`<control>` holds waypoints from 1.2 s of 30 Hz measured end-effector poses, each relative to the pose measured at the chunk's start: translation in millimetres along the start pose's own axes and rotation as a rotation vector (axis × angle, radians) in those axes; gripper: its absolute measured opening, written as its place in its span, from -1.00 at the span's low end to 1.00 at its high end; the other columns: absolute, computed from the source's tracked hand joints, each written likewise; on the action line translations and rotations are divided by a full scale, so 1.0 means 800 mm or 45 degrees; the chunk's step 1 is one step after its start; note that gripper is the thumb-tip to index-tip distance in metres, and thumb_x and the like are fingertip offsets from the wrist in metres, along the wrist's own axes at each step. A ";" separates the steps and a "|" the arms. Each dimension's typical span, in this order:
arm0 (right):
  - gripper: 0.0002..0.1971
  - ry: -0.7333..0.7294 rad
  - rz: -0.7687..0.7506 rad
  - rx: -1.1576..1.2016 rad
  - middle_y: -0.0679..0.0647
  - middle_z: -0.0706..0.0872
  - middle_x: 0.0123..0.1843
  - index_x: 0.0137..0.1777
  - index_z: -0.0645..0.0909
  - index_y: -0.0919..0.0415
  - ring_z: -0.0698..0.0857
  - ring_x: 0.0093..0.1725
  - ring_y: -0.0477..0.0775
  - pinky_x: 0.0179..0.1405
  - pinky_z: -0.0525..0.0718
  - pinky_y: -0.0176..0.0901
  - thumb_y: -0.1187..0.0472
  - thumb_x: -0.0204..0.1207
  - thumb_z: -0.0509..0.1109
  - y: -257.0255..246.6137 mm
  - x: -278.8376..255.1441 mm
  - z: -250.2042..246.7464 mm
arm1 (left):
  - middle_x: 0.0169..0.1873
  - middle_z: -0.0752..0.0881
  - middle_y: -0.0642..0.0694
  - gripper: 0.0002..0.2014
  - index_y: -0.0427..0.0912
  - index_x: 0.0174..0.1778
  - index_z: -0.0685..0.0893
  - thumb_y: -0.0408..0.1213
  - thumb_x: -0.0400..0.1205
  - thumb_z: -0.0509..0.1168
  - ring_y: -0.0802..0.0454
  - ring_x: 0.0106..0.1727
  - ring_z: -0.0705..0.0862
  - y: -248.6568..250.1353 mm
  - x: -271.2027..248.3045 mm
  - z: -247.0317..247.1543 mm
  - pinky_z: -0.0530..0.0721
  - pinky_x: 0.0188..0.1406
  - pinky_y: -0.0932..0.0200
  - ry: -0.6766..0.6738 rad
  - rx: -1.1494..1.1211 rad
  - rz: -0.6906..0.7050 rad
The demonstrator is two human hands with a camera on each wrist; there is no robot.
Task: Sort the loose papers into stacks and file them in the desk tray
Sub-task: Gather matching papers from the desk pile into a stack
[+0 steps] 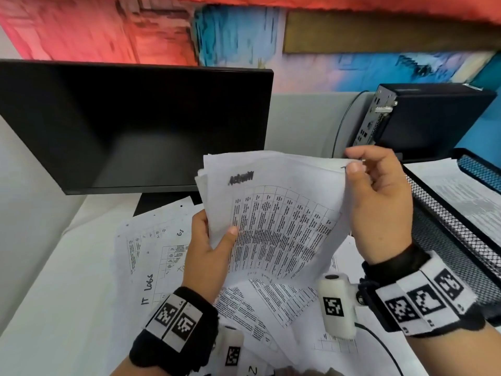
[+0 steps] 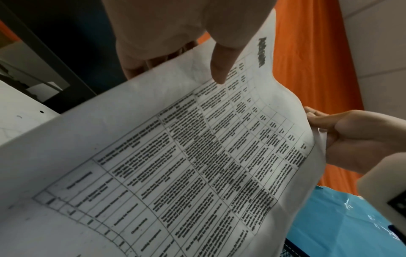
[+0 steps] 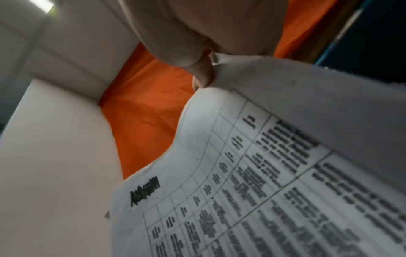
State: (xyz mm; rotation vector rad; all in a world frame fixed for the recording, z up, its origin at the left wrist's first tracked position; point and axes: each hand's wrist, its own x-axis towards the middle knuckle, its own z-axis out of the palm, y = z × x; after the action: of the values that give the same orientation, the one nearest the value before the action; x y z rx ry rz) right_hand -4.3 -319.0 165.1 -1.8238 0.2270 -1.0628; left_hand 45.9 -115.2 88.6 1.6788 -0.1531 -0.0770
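Observation:
A bundle of printed sheets, the top one a table with a bold heading, is held up above the desk. My left hand grips its lower left edge, thumb on the front. At the upper right corner my right hand pinches the paper between thumb and fingers. The top sheet bows between the two hands. Several loose papers lie scattered on the desk below. The black mesh desk tray stands at the right with papers in it.
A dark monitor stands behind the papers at the left. A small black computer box with a cable sits at the back right. The white desk surface shows at the left. Camera units hang at both wrists.

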 end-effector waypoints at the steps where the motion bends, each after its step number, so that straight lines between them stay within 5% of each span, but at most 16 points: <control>1: -0.73 -0.030 -0.075 -0.040 -0.12 0.58 -0.11 0.12 0.57 -0.11 0.52 -0.15 -0.28 -0.02 0.49 -0.43 0.32 0.63 0.25 -0.002 -0.002 -0.002 | 0.06 0.66 0.25 -0.66 0.20 0.28 0.38 -0.19 0.65 0.28 0.38 0.02 0.63 0.000 0.000 0.001 0.50 -0.19 0.47 0.003 0.013 -0.002; 4: -0.67 -0.210 -0.295 -0.414 0.01 0.46 0.03 0.37 0.53 -0.05 0.42 -0.03 -0.29 0.10 0.33 -0.67 0.17 0.62 0.31 -0.003 -0.005 -0.002 | 0.02 0.64 0.29 -0.69 0.21 0.28 0.37 -0.20 0.68 0.22 0.46 -0.01 0.59 -0.001 0.000 0.002 0.45 -0.21 0.55 0.009 0.032 -0.003; 6: -0.58 -0.305 -0.308 -0.603 0.05 0.38 0.11 0.44 0.51 -0.03 0.34 0.05 -0.23 0.13 0.27 -0.65 0.07 0.57 0.36 0.005 -0.006 -0.001 | 0.03 0.63 0.29 -0.72 0.19 0.27 0.38 -0.18 0.68 0.22 0.44 -0.01 0.58 -0.001 0.001 0.003 0.44 -0.21 0.52 -0.010 0.060 -0.010; 12: -0.66 -0.201 -0.299 -0.561 0.02 0.40 0.15 0.31 0.58 0.18 0.37 0.08 -0.32 0.16 0.23 -0.76 0.32 0.54 0.38 0.014 -0.005 -0.008 | 0.02 0.63 0.32 -0.75 0.41 0.05 0.41 -0.15 0.70 0.19 0.44 0.04 0.56 0.003 0.005 0.009 0.42 -0.15 0.49 -0.059 0.072 -0.014; 14: -0.69 -0.140 -0.286 -0.456 0.02 0.48 0.17 0.27 0.56 0.16 0.44 0.10 -0.37 0.18 0.32 -0.66 0.34 0.54 0.36 0.014 -0.005 -0.011 | 0.01 0.62 0.37 -0.74 0.42 0.11 0.42 -0.16 0.71 0.16 0.47 0.06 0.55 0.003 0.007 0.010 0.44 -0.07 0.48 -0.053 0.063 -0.001; 17: -0.62 -0.015 0.010 -0.086 -0.03 0.58 0.09 0.23 0.44 -0.14 0.61 0.07 -0.08 0.16 0.58 -0.19 0.29 0.53 0.38 0.031 -0.009 -0.013 | 0.08 0.64 0.33 -0.71 0.26 0.32 0.46 -0.19 0.73 0.14 0.30 0.15 0.59 -0.001 0.010 0.007 0.49 0.19 0.25 -0.008 0.005 -0.030; 20: -0.68 -0.255 0.439 0.037 -0.14 0.67 0.10 0.25 0.48 -0.18 0.65 0.10 -0.11 0.29 0.60 0.12 0.23 0.60 0.33 0.061 -0.025 -0.007 | 0.16 0.66 0.24 -0.71 0.25 0.31 0.47 -0.19 0.72 0.14 0.21 0.23 0.61 -0.005 0.011 0.004 0.53 0.26 0.11 -0.014 -0.042 -0.044; 23: -0.67 -0.410 0.598 0.003 -0.36 0.64 0.15 0.39 0.48 -0.02 0.56 0.16 -0.44 0.39 0.49 -0.16 0.24 0.66 0.21 0.070 -0.042 0.003 | 0.10 0.68 0.25 -0.71 0.39 0.14 0.44 -0.22 0.73 0.14 0.38 0.12 0.62 0.001 0.009 0.008 0.58 0.13 0.26 -0.060 -0.041 -0.006; 25: -0.66 -0.373 0.509 -0.004 -0.41 0.60 0.12 0.38 0.47 -0.05 0.51 0.07 -0.62 0.19 0.47 -0.56 0.29 0.68 0.17 0.060 -0.042 0.009 | 0.05 0.67 0.26 -0.70 0.39 0.07 0.41 -0.25 0.73 0.11 0.55 0.00 0.62 0.010 0.007 0.012 0.55 -0.12 0.58 -0.091 -0.017 0.045; 27: -0.68 -0.292 0.407 -0.014 -0.36 0.62 0.11 0.31 0.48 -0.07 0.53 0.03 -0.63 0.01 0.43 -0.75 0.32 0.67 0.17 0.050 -0.039 0.011 | 0.05 0.65 0.25 -0.69 0.39 0.06 0.39 -0.26 0.74 0.10 0.60 0.00 0.60 0.018 0.005 0.015 0.50 -0.21 0.70 -0.075 -0.013 0.105; 31: -0.69 -0.224 0.356 0.059 -0.28 0.66 0.13 0.33 0.48 0.00 0.60 0.10 -0.39 0.08 0.52 -0.53 0.31 0.65 0.21 0.045 -0.042 0.005 | 0.06 0.66 0.33 -0.67 0.40 0.09 0.39 -0.27 0.73 0.12 0.50 0.10 0.62 0.015 0.004 0.013 0.56 -0.11 0.61 -0.003 -0.104 0.141; 34: -0.60 -0.407 0.545 -0.096 -0.30 0.63 0.15 0.41 0.42 0.02 0.60 0.12 -0.31 0.12 0.49 -0.31 0.34 0.62 0.25 0.071 -0.058 0.006 | 0.14 0.62 0.19 -0.69 0.29 0.14 0.36 -0.27 0.69 0.20 0.28 0.12 0.62 -0.008 0.004 0.015 0.59 -0.07 0.48 -0.028 -0.048 0.039; 36: -0.55 -0.457 0.678 -0.218 -0.15 0.62 0.28 0.48 0.40 0.07 0.56 0.30 -0.10 0.34 0.47 -0.15 0.38 0.62 0.21 0.095 -0.070 0.008 | 0.20 0.57 0.11 -0.65 0.16 0.25 0.32 -0.29 0.67 0.25 0.18 0.16 0.59 -0.025 0.007 0.019 0.52 -0.18 0.51 -0.055 0.015 -0.039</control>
State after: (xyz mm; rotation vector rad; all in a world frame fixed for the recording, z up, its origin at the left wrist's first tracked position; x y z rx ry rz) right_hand -11.6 -321.8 70.5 -1.9170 0.5614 -0.3482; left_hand 50.1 -128.4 67.5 1.6922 -0.1606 -0.1357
